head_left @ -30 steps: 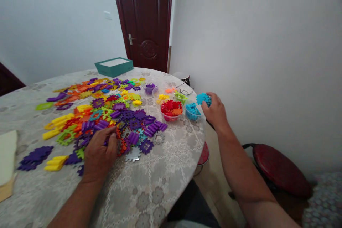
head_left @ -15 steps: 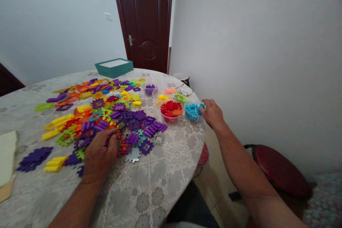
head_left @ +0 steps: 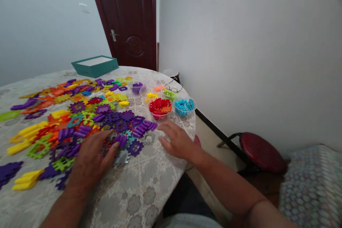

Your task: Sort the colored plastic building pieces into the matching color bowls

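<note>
Sorting by colour looks to be the step in hand; the left hand (head_left: 91, 156) lies flat, fingers spread and empty, on the loose plastic pieces (head_left: 80, 114) at centre left; the right hand (head_left: 176, 140) rests open on the worktop (head_left: 139, 192) beside them, below the blue-filled bowl (head_left: 185, 107); next comes pinching one flat, notched, glossy tile.

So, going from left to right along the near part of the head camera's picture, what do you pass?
Yellow pieces → left hand → purple square piece → right hand → red stool → patterned fabric.
</note>
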Tool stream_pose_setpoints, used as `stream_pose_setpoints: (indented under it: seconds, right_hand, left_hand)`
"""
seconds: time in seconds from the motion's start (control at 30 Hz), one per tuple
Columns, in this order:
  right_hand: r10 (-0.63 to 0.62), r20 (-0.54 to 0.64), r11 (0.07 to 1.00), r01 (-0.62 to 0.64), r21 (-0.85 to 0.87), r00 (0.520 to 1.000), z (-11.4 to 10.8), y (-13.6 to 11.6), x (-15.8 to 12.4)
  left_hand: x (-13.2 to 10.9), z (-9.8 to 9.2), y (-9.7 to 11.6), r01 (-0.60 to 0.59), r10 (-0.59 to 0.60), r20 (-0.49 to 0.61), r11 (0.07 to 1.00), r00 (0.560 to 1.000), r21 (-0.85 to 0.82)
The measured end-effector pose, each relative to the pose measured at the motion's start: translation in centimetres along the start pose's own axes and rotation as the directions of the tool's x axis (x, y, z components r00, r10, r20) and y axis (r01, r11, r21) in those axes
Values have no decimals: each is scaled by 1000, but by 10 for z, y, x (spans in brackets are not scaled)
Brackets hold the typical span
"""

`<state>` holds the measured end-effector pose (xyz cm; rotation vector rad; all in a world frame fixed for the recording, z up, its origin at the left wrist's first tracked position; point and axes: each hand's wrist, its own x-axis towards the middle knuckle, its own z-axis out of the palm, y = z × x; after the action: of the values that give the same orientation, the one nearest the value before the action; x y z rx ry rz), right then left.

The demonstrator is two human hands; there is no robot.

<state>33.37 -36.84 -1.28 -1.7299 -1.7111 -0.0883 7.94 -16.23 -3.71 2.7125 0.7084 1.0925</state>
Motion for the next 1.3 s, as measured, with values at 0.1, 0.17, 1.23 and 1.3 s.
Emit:
stream_pose_setpoints:
  seconds: [0.1,0.17,1.23,1.3]
  right_hand:
    - [24,182,996,-7,-94,983,30,-22,-1]
    - [79,242,985,-39,-165,967,44,-29,1]
    - [346,547,-94,-552,828,762,100,-10,98]
    - [309,605,-178,-580,795,734,103,-9,94]
  left_hand:
    - [2,4,6,-128,126,91,992,988,17]
    - [1,8,11,-185,176,150,982,973,45]
    - [-12,5,0,124,-142,95,977,985,174]
    - [-13,6,0,129,-148,99,977,984,172]
